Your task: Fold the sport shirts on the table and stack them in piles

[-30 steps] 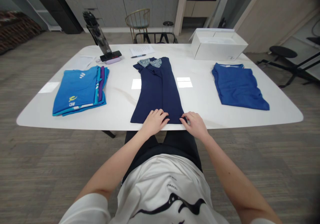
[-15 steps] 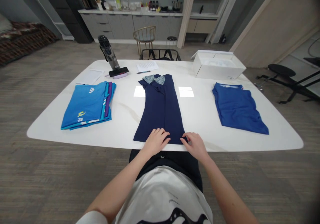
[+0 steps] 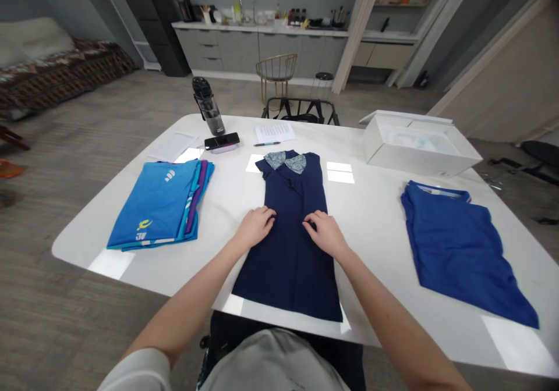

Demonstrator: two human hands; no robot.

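A long navy garment (image 3: 292, 274) lies flat on the white table, with a grey-blue patterned collar (image 3: 286, 161) at its far end. My left hand (image 3: 255, 228) rests on the garment's left edge, and my right hand (image 3: 325, 234) rests on its right part. Both sets of fingers lie on the cloth, and neither hand clearly grips it. To the left is a folded stack of bright blue sports shirts (image 3: 155, 205). A folded royal blue shirt (image 3: 454, 251) lies to the right.
On the white table (image 3: 367, 216) stand a white open box (image 3: 419, 146) and a black-lidded bottle (image 3: 208, 107). A phone (image 3: 222, 141), a sheet of paper (image 3: 275, 132) and a pen (image 3: 267, 144) lie there too. Chairs and kitchen cabinets stand beyond the table.
Both hands have moved away from the hem, up the garment toward the collar. The view has shifted forward and down, so the table sits lower in the picture and looks larger.
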